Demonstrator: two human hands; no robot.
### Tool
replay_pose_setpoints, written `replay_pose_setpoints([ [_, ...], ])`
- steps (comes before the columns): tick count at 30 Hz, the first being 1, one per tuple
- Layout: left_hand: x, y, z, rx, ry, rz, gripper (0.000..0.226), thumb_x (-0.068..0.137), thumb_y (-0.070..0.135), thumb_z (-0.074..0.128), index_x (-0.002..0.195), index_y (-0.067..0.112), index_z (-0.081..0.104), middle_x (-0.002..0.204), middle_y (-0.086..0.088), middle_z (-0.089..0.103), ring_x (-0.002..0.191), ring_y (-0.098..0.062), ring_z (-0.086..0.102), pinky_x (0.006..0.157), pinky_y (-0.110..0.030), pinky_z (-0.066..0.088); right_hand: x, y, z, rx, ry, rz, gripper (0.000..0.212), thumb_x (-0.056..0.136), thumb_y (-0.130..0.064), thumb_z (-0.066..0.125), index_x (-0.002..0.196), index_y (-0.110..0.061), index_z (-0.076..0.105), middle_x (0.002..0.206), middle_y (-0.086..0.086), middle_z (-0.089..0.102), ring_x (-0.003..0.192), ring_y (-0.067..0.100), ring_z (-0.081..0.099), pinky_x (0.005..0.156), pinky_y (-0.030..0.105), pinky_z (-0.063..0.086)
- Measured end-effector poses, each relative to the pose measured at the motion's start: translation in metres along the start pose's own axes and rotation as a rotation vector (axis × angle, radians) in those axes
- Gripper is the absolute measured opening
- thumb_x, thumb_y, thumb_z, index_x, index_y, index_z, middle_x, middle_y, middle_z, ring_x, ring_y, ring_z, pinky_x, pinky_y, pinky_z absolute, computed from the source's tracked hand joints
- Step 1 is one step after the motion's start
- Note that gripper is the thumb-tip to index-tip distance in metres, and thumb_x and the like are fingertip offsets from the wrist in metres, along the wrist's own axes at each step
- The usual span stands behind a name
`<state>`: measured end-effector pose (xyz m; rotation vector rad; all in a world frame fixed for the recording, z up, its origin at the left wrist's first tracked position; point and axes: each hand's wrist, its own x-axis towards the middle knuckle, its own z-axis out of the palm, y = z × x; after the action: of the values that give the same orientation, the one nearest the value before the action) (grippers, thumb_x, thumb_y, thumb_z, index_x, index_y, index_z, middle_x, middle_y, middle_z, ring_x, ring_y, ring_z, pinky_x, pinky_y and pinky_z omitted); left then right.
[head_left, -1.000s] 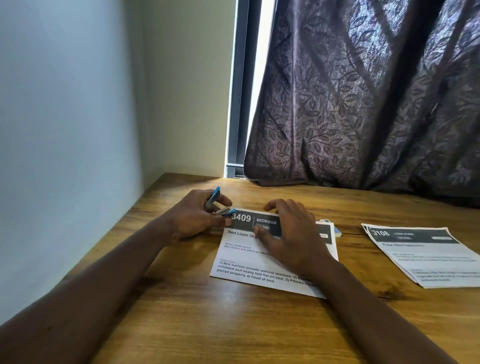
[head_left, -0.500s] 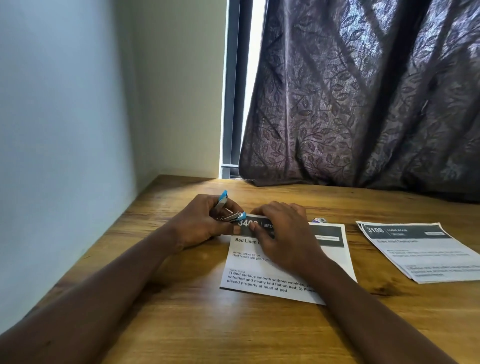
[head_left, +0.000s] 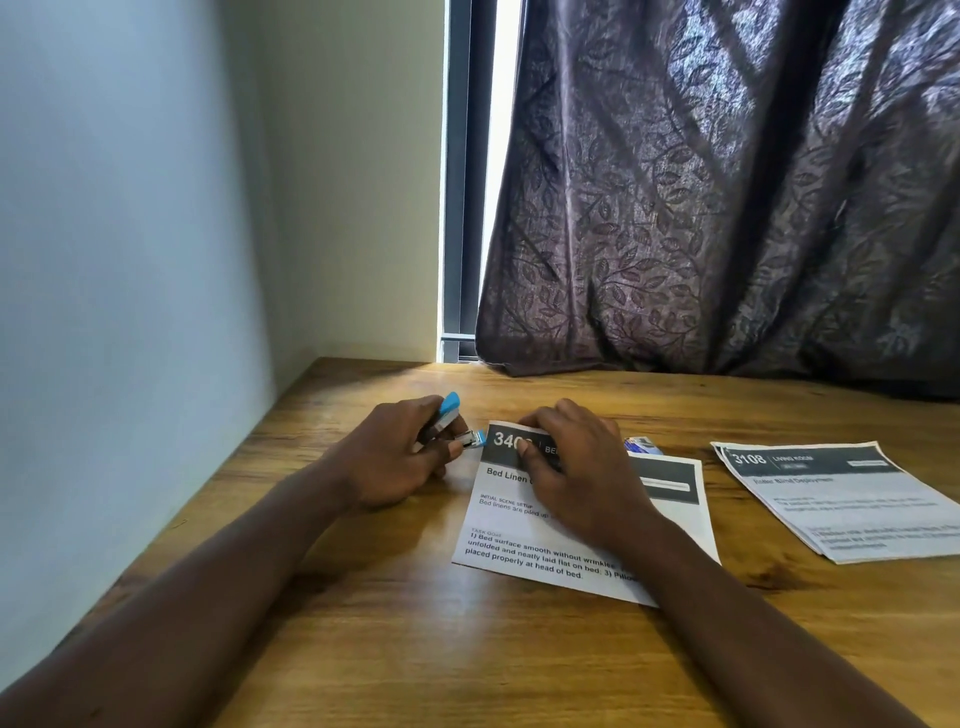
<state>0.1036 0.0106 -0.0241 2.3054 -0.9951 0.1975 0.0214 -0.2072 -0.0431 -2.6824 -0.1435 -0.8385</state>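
Here, a small blue-and-silver stapler (head_left: 452, 423) sits at the top-left corner of a white printed paper sheet (head_left: 519, 540) on the wooden tabletop (head_left: 415, 649).
The left hand (head_left: 395, 457) grips the stapler, fingers curled round it. The right hand (head_left: 576, 462) presses the sheet flat, fingers loosely bent. The sheet reads "Bed Linen" and "Bed surface smooth without wrinkles". A second stack of printed papers (head_left: 841, 499) to the right reads "3108". A small blue box (head_left: 641, 445) lies just behind the sheet, its contents hidden.

Daylight is streaming through the gap beside the curtain (head_left: 727, 197), leaving the table (head_left: 415, 649) dim, while edges are perhaps bowing and distant print is blurring.
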Motion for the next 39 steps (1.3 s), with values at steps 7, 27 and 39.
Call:
replay_pose_setpoints([
  [7,0.004,0.001,-0.003,0.070,0.016,0.045,0.010,0.103,0.035,0.055,0.106,0.026,0.051,0.086,0.009,0.068,0.072,-0.006,0.066,0.066,-0.033,0.052,-0.002,-0.002,-0.002,0.065,0.018,0.015,0.032,0.093,-0.045,0.044,0.111,-0.027,0.062,0.102,-0.009,0.056,0.095,0.015,0.054,0.092,0.037,0.036],
  [27,0.002,0.017,0.000,0.112,-0.076,0.160,0.031,0.090,0.016,0.071,0.108,0.030,0.050,0.092,0.017,0.060,0.078,-0.007,0.058,0.064,-0.014,0.045,-0.002,-0.006,-0.002,0.058,0.009,0.017,0.047,0.093,-0.046,0.044,0.131,-0.028,0.064,0.100,-0.008,0.057,0.096,0.013,0.054,0.100,0.040,0.037],
  [39,0.001,0.019,-0.002,-0.097,-0.302,-0.066,0.068,0.082,0.049,0.046,0.148,0.037,0.037,0.122,0.006,0.059,0.102,-0.008,0.054,0.079,-0.025,0.043,-0.004,-0.006,-0.003,0.012,0.010,-0.014,0.038,0.098,-0.041,0.051,0.132,-0.028,0.062,0.104,-0.008,0.056,0.100,0.013,0.052,0.102,0.040,0.037],
])
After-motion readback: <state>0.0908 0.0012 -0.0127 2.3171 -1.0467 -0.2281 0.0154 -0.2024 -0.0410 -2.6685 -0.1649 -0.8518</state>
